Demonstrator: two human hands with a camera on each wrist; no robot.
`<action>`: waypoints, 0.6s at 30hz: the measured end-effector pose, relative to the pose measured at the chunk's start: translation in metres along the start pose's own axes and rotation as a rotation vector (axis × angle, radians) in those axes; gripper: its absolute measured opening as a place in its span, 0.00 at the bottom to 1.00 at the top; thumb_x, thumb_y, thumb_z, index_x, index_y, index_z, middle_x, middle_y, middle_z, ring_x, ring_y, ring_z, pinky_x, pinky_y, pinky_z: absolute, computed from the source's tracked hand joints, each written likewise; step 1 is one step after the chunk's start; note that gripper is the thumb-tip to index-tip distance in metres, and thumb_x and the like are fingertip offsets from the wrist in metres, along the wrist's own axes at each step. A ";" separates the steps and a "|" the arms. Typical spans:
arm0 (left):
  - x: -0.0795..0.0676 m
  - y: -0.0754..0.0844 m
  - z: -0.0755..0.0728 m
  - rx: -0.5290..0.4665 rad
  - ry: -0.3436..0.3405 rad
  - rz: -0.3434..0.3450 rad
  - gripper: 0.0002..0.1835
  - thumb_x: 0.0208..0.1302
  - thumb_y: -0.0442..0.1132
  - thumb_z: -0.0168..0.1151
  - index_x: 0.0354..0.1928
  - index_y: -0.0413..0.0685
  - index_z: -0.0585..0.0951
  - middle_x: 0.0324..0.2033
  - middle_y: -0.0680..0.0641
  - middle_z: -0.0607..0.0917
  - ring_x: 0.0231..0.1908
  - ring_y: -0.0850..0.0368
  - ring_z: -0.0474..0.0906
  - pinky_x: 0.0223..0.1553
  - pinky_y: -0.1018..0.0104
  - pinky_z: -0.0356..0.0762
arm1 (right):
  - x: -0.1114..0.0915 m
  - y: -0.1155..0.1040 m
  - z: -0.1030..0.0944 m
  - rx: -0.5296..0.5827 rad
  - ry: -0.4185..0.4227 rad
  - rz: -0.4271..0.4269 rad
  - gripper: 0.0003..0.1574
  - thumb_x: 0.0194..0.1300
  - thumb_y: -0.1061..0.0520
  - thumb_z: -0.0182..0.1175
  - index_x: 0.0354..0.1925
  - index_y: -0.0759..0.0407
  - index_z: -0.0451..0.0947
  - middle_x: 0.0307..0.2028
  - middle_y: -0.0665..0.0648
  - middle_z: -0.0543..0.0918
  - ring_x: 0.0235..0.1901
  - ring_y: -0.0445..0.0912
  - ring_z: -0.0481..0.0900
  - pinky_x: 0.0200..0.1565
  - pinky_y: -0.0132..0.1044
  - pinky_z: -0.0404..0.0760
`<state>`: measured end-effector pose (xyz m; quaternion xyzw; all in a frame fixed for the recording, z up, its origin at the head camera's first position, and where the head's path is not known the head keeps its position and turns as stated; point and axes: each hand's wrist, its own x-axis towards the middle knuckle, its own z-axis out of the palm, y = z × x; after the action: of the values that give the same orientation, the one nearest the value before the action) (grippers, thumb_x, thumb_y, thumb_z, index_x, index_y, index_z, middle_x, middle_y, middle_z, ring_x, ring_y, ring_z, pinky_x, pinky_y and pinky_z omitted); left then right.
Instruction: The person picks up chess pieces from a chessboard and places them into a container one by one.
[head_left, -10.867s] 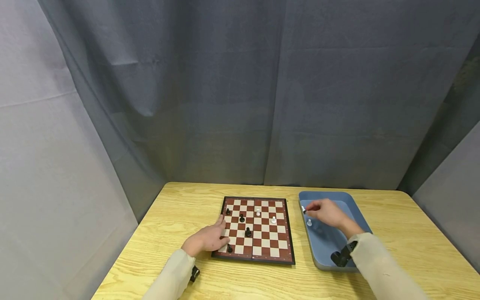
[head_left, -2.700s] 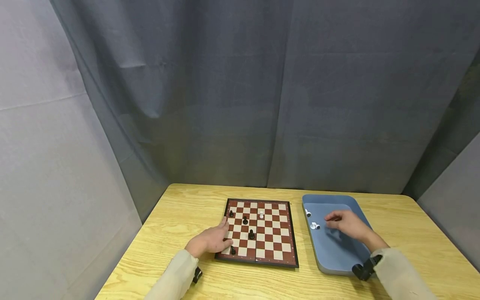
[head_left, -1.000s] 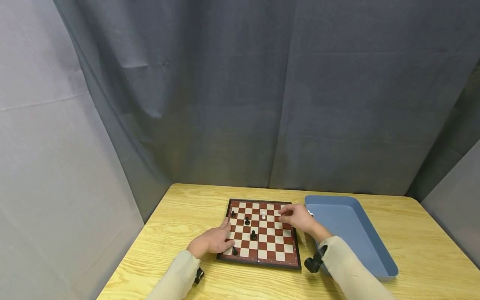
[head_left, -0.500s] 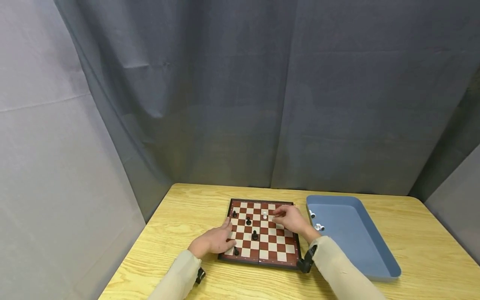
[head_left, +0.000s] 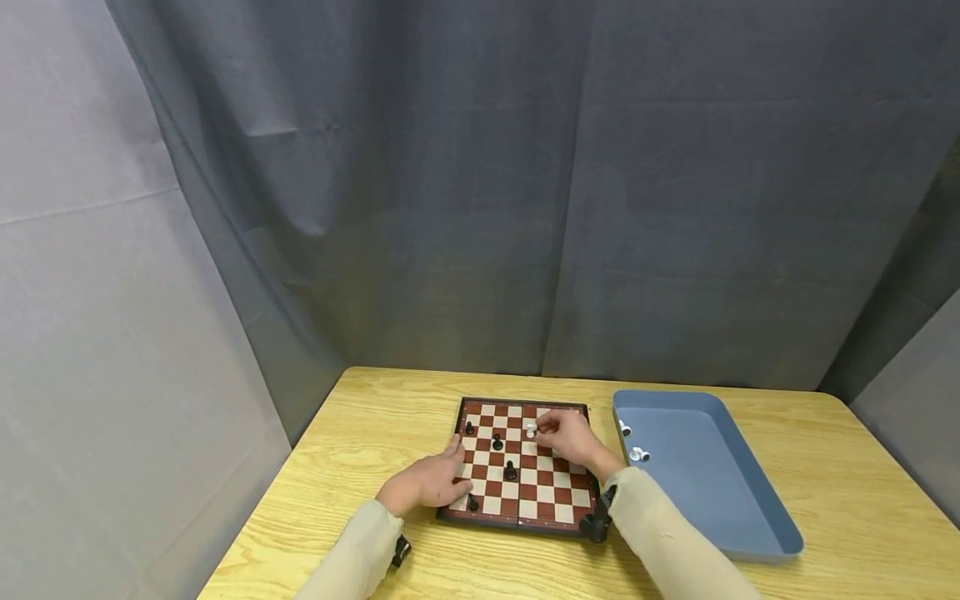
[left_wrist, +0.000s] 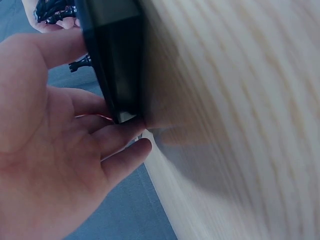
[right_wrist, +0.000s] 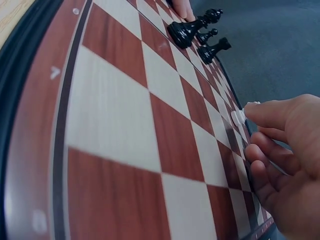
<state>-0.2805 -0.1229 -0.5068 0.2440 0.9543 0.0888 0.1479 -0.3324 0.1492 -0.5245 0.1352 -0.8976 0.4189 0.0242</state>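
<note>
A chessboard (head_left: 554, 479) with brown and cream squares lies on the table, with several black chess pieces (head_left: 510, 472) on its left half. My left hand (head_left: 424, 481) rests along its left edge, fingers extended, thumb near a black piece (head_left: 472, 503) at the near corner. In the left wrist view, fingers (left_wrist: 120, 160) of that hand lie against the board's dark side (left_wrist: 117, 65). My right hand (head_left: 570, 437) pinches a white chess piece (head_left: 531, 431) far on the board. In the right wrist view its base (right_wrist: 238, 117) shows; the thumb covers most of it.
Right of the board stands a blue tray (head_left: 757, 492). Small white chess pieces (head_left: 636, 454) lie along its left side, one (head_left: 625, 428) farther back. Each wrist wears a black camera mount (head_left: 596, 525). A grey curtain (head_left: 480, 208) hangs behind the wooden table (head_left: 285, 517).
A second white piece has left the board's right side since the oldest frame, and the tray holds more pieces. My right hand went from tray to board, then left to the white piece.
</note>
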 end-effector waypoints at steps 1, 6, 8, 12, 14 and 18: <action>0.000 0.000 0.000 0.003 -0.001 0.001 0.38 0.71 0.56 0.46 0.72 0.36 0.54 0.72 0.38 0.46 0.59 0.45 0.70 0.55 0.55 0.71 | 0.000 -0.001 0.001 -0.001 0.001 -0.005 0.14 0.58 0.61 0.66 0.43 0.65 0.82 0.33 0.53 0.82 0.32 0.43 0.78 0.33 0.38 0.78; 0.000 0.000 0.000 0.003 -0.001 0.002 0.38 0.71 0.56 0.46 0.72 0.37 0.53 0.72 0.38 0.46 0.58 0.45 0.71 0.55 0.55 0.71 | 0.002 -0.003 0.006 -0.009 0.011 0.006 0.16 0.59 0.61 0.66 0.46 0.66 0.81 0.33 0.52 0.82 0.32 0.43 0.78 0.33 0.38 0.77; 0.000 0.000 0.000 -0.001 0.001 0.000 0.38 0.71 0.56 0.46 0.72 0.37 0.54 0.72 0.38 0.46 0.58 0.45 0.71 0.54 0.55 0.71 | 0.002 -0.004 0.009 -0.018 0.017 0.010 0.16 0.59 0.61 0.65 0.47 0.65 0.81 0.34 0.52 0.81 0.32 0.43 0.78 0.33 0.39 0.77; 0.000 0.000 0.000 -0.002 0.003 -0.003 0.38 0.71 0.56 0.47 0.72 0.37 0.54 0.72 0.38 0.46 0.58 0.45 0.71 0.55 0.55 0.71 | 0.002 -0.002 0.013 -0.041 0.024 0.032 0.16 0.60 0.59 0.65 0.46 0.64 0.81 0.33 0.51 0.81 0.31 0.42 0.76 0.32 0.39 0.76; -0.001 0.000 0.000 -0.001 0.003 -0.004 0.39 0.70 0.56 0.47 0.72 0.36 0.54 0.72 0.38 0.46 0.58 0.45 0.71 0.55 0.55 0.70 | 0.002 -0.001 0.015 -0.055 0.030 0.041 0.15 0.60 0.58 0.65 0.46 0.63 0.82 0.32 0.50 0.80 0.29 0.41 0.75 0.32 0.39 0.75; -0.001 0.001 0.001 -0.003 0.003 -0.001 0.39 0.70 0.56 0.48 0.72 0.36 0.54 0.72 0.38 0.46 0.60 0.45 0.69 0.56 0.55 0.70 | 0.003 0.000 0.017 -0.071 0.039 0.036 0.13 0.61 0.57 0.65 0.43 0.61 0.83 0.30 0.48 0.80 0.27 0.40 0.74 0.32 0.39 0.75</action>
<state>-0.2788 -0.1225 -0.5077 0.2430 0.9545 0.0907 0.1470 -0.3337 0.1358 -0.5353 0.1099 -0.9136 0.3895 0.0388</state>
